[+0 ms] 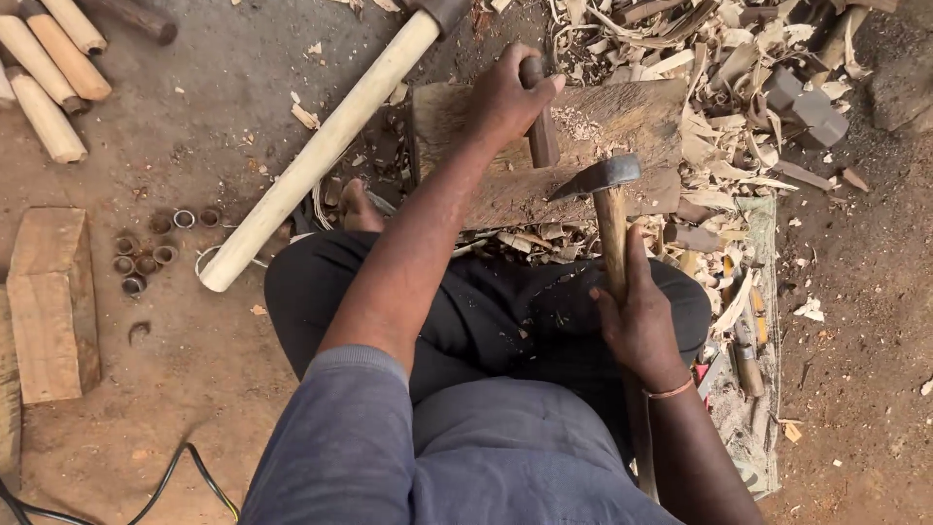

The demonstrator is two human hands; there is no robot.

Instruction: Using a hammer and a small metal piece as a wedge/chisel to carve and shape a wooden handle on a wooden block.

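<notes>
My left hand (pixel 505 97) grips a short dark wooden piece (pixel 540 136), holding it upright on a worn chopping block (pixel 603 122). My right hand (pixel 637 321) is closed around the wooden handle of a small adze-like hatchet (pixel 603 180). Its dark metal head hangs just right of the upright piece, above the block's near edge. I sit on the ground with legs in dark trousers folded under the block.
A long pale tool handle (pixel 311 160) lies diagonally at left. Several small metal rings (pixel 146 253) and a wooden block (pixel 49 301) lie further left, turned pegs (pixel 49 68) at top left. Wood shavings (pixel 719 87) pile at right. A cable (pixel 185 476) crosses the lower left.
</notes>
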